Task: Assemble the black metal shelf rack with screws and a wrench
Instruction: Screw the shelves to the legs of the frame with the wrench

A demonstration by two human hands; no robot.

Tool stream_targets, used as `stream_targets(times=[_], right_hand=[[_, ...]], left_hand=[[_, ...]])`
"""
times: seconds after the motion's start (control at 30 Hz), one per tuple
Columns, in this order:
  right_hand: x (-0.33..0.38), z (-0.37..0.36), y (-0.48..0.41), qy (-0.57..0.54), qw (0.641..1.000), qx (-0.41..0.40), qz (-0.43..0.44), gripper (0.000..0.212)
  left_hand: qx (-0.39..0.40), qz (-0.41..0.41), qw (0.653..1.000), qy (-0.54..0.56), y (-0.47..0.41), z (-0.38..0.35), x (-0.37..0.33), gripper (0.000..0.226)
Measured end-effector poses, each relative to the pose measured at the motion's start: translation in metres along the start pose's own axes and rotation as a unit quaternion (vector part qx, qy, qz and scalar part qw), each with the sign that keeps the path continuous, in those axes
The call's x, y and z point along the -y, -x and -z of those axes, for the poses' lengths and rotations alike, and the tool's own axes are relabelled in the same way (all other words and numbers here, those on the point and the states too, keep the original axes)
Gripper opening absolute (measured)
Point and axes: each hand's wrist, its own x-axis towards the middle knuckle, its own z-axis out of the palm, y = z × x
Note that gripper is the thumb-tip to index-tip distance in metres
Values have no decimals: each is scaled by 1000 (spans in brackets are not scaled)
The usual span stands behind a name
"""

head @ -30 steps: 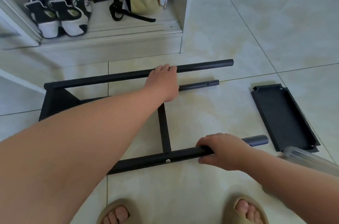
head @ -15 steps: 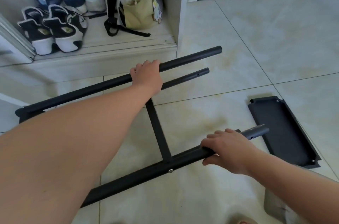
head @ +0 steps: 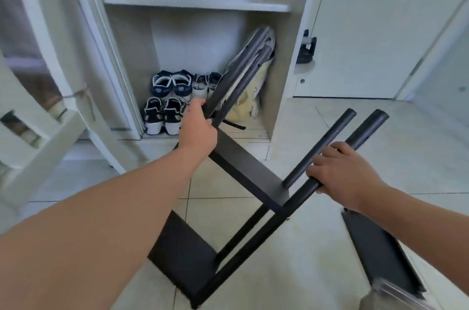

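Note:
The partly built black metal rack (head: 243,175) is tilted up off the floor, resting on its lower shelf end (head: 182,253). My left hand (head: 198,129) grips one of its far upright tubes (head: 236,76), which point up toward the closet. My right hand (head: 342,172) is closed around the near tube (head: 365,129) on the right. A flat black shelf panel bridges the tubes in the middle. A loose black shelf tray (head: 380,256) lies on the floor at lower right. No screws or wrench are visible.
An open white closet (head: 198,7) stands ahead, with several sneakers (head: 167,101) and a yellow bag (head: 248,98) on its floor. A white door (head: 368,30) is at the right, a white frame (head: 38,137) at the left. The floor is pale tile (head: 304,271).
Both hands have lifted the rack from lying flat on the floor to a steep tilt. My view has risen toward the closet.

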Motion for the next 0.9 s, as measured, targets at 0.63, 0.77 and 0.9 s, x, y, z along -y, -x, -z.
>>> stream_targets(times=[0.63,0.77,0.9], right_hand=[[30,65,22,213,967,-129,46,7],[40,62,21,200,961,-186,44,5],[53,60,35,89,968,-230,56,20]], left_hand=[[8,160,986,53,151,78,41,44],[3,177,983,51,151,79,46,38],[3,195,980,47,151,81,52,40]])
